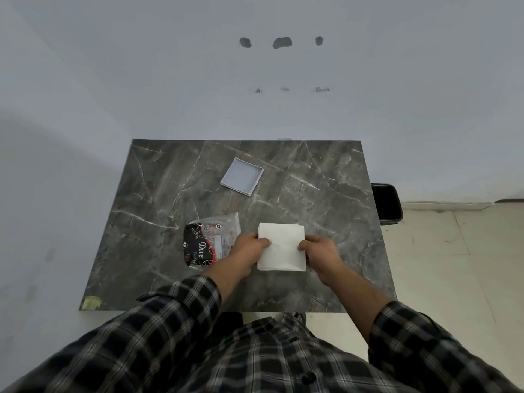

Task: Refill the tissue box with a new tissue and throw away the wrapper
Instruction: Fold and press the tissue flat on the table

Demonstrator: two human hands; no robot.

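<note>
White tissue stack (282, 246) is pinched from both sides, left hand (249, 248) and right hand (319, 249), low over the marble table (158, 194). It's loose, so it could splay before reaching the box tray (242, 180). Wrapper (208, 239) lies beside the left hand, bin (387, 204) is well apart.

The person wears a button-front shirt (255, 361) in a black, grey and white plaid, its dark round buttons running down the middle, and both long sleeves are pushed up, leaving the forearms bare.
</note>
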